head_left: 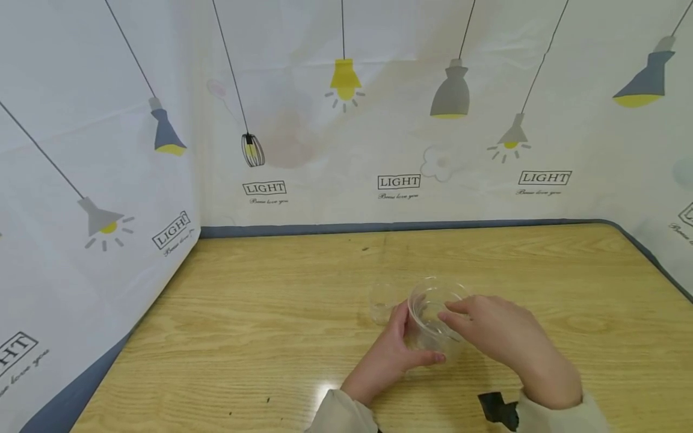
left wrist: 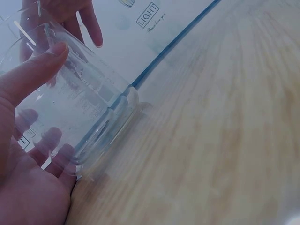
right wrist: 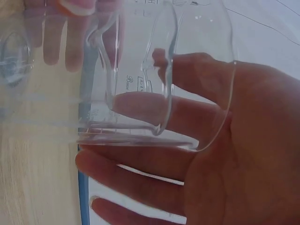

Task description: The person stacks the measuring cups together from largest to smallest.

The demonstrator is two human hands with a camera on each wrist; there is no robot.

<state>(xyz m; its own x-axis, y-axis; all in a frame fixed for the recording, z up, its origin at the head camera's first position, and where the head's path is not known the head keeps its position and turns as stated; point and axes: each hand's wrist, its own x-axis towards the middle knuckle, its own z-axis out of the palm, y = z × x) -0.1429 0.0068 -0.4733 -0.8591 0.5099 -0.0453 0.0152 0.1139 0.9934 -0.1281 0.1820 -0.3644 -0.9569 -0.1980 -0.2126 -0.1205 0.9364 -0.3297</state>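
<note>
A clear beaker (head_left: 430, 338) stands on the table, faint and see-through. My left hand (head_left: 392, 355) grips its side, the thumb (left wrist: 40, 70) across the near wall and the fingers around the far wall. In the right wrist view, rims (right wrist: 171, 93) lie one within another, so clear vessels appear nested. My right hand (head_left: 500, 331) is at the mouth, its thumb and a finger reaching over the rim. Its other fingers (right wrist: 131, 180) extend loosely outside the wall. Through the clear walls, exact contact of the right fingertips is hard to tell.
Left of the beaker stands another clear vessel (head_left: 381, 304) on the wooden table (head_left: 243, 337). Black tape-like scraps (head_left: 498, 409) show by the right sleeve. A white sheet with printed lamps (head_left: 325, 150) rises behind and beside the table.
</note>
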